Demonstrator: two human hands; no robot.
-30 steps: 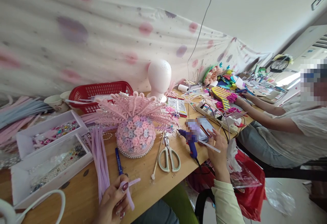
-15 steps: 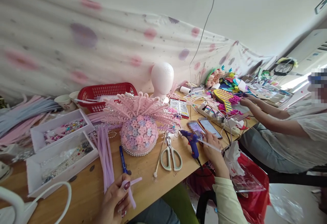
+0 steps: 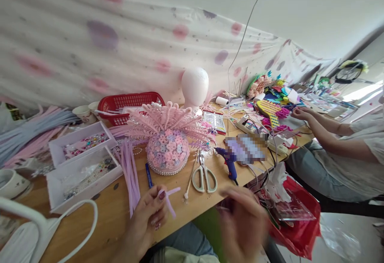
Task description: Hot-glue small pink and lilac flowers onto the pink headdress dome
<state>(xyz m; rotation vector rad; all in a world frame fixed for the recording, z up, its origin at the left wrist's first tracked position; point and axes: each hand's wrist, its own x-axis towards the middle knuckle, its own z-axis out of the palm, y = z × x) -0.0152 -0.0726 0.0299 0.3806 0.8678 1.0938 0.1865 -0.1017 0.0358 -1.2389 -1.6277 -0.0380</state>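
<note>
My left hand [image 3: 151,211] is closed at the table's front edge, pinching a lilac pipe cleaner [image 3: 170,203] with two short ends sticking out. My right hand [image 3: 244,219] hangs in front of the table edge, smeared by motion, so what its fingers hold is unclear. Behind my left hand lie a blue pen [image 3: 149,176] and a bunch of lilac pipe cleaners [image 3: 132,179]. A pink feathery headpiece [image 3: 168,151], covered in small flowers and edged with pearls, stands mid-table. Scissors [image 3: 205,179] and a purple glue gun [image 3: 229,163] lie to its right.
Two white boxes [image 3: 85,179] of beads and gems stand left, near a white lamp arm [image 3: 39,225]. A red basket [image 3: 130,99] and a white foam head [image 3: 195,87] are behind. A power strip [image 3: 261,133] lies right, near a co-worker's arms [image 3: 324,125].
My right hand has left the phones and come back toward me, past the table edge. My left hand still pinches the lilac pipe cleaner. The whole view has shifted slightly.
</note>
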